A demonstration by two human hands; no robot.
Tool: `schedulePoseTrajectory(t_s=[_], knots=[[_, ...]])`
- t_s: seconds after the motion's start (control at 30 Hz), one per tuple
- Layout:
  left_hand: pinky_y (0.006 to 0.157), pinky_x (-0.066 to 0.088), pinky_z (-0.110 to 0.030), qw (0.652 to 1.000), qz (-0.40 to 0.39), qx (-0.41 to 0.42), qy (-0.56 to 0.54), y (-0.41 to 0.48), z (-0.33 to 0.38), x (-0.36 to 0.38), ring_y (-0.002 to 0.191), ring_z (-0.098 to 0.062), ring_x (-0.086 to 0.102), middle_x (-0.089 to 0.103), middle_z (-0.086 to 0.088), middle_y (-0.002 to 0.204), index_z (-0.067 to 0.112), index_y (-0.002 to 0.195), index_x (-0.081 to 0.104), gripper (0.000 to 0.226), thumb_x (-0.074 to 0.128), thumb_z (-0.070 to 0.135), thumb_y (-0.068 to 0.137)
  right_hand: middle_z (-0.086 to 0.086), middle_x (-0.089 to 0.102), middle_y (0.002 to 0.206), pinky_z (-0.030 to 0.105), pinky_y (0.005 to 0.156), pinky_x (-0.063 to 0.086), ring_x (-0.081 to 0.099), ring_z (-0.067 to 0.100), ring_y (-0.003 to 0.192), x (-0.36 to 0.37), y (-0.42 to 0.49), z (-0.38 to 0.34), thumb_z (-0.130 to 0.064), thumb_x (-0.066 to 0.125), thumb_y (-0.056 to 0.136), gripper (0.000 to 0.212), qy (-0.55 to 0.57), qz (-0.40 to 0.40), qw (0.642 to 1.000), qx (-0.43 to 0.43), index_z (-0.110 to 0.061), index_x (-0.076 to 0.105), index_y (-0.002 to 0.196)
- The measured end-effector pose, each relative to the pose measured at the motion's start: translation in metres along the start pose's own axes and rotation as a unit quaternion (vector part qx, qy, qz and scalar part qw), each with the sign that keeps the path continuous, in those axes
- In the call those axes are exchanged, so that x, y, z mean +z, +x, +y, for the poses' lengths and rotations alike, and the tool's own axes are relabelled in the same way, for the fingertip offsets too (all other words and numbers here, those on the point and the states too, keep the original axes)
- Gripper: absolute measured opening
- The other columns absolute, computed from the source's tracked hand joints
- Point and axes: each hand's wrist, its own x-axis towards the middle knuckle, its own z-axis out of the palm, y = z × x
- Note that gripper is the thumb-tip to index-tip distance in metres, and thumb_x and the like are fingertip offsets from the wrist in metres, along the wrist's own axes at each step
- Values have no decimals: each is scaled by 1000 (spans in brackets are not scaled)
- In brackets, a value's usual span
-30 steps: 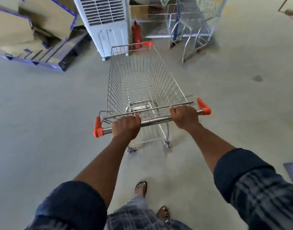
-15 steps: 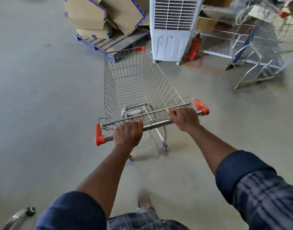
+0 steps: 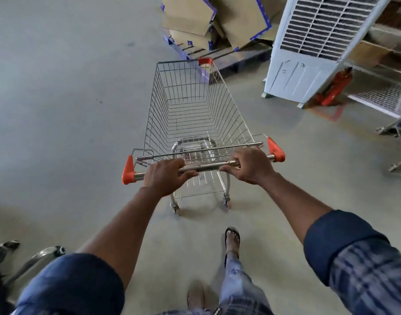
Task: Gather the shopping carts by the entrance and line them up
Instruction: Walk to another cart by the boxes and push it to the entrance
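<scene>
Head camera looks down on my left grip (image 3: 166, 176) and right grip (image 3: 249, 165), both curled round the handle bar (image 3: 208, 167) of the shopping cart (image 3: 195, 114). It stretches away from me, long axis leaning slightly left, front corner close to the pallet of cardboard (image 3: 236, 56). Left grip sits nearer my body, so I judge the next push must swing clear of that pallet

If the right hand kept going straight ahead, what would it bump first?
The right hand grips the cart's handle; past it, probably the thin rail just beyond, though depth is unclear.
</scene>
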Motion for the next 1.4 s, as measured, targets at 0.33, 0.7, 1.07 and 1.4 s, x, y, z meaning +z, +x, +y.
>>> schedulePoseTrajectory(t_s=[0.33, 0.7, 1.07, 1.4], knots=[[73, 43, -38, 989, 62, -134, 18, 108, -29, 0, 82, -27, 66, 68, 4, 79, 27, 82, 58, 60, 40, 84, 79, -8, 64, 88, 40, 87, 33, 58, 21, 90, 29, 163, 56, -84, 33, 82, 62, 1, -25, 998, -58, -27, 57, 84], [97, 33, -45, 946, 95, -303, -69, 218, -80, -4, 105, -25, 55, 66, 6, 99, 31, 96, 70, 41, 58, 69, 83, -1, 64, 100, 44, 91, 33, 53, 27, 105, 55, 327, 75, -65, 56, 87, 43, 37, -52, 993, -99, -23, 62, 97], [94, 33, -44, 928, 127, -342, -77, 369, -223, -23, 106, -21, 51, 65, 9, 104, 31, 101, 69, 40, 57, 66, 86, -3, 65, 106, 46, 97, 32, 53, 25, 109, 91, 566, 62, -92, 15, 70, 92, 71, -92, 983, -140, -21, 63, 103], [96, 28, -41, 927, 81, -363, -44, 516, -365, -49, 111, -18, 50, 60, 13, 109, 36, 107, 64, 38, 50, 67, 89, -7, 61, 100, 42, 90, 30, 51, 23, 107, 143, 787, 55, -90, 25, 74, 62, 78, -126, 977, -150, -31, 43, 82]])
